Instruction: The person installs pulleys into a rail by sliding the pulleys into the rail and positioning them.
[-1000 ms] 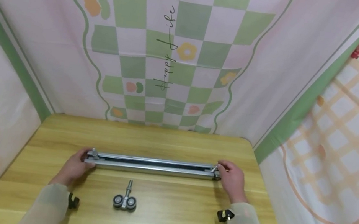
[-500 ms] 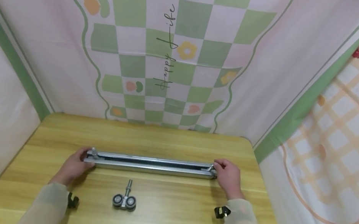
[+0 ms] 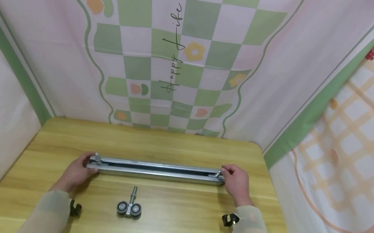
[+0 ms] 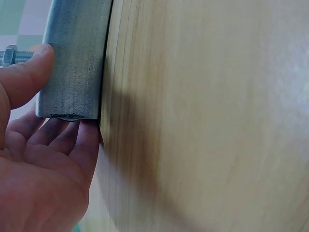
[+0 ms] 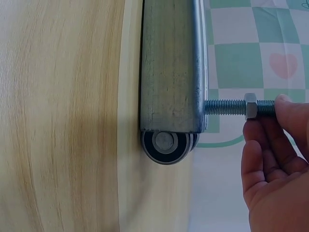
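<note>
A metal channel rail (image 3: 156,174) lies across the wooden table, its slot facing up. At its left end my left hand (image 3: 75,173) grips the rail, thumb on the near top edge and fingers around the end; a bolt (image 4: 10,56) stands up beside the thumb. My right hand (image 3: 237,183) pinches the threaded bolt (image 5: 227,107) with its nut at the right end. Below that bolt, a roller wheel (image 5: 165,141) sticks partly out of the rail's end. A separate two-wheeled roller (image 3: 129,208) with a bolt lies in front of the rail.
The wooden table (image 3: 170,227) meets a green-and-white checked cloth (image 3: 189,76) at its back edge. More printed cloth hangs on the left and right sides. A small black camera mount sits at each wrist.
My right hand has moved slightly left with the bolt, and the wheel beneath it has gone further into the rail's right end. My left hand keeps its place on the rail.
</note>
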Action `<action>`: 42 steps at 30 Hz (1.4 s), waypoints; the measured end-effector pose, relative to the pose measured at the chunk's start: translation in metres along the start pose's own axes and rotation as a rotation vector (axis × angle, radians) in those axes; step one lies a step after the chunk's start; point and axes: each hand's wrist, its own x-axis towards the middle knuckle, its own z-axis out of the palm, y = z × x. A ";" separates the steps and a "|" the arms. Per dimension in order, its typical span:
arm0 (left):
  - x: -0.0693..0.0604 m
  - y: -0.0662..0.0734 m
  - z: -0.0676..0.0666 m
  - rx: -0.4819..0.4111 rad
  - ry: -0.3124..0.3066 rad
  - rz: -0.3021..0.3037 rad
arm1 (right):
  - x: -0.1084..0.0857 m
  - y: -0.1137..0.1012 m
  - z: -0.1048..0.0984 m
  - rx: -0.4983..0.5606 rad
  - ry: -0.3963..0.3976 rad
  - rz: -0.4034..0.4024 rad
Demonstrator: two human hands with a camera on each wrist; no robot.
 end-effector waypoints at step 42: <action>-0.001 0.002 0.001 0.015 -0.001 -0.013 | -0.012 -0.052 0.057 0.063 -0.045 -0.061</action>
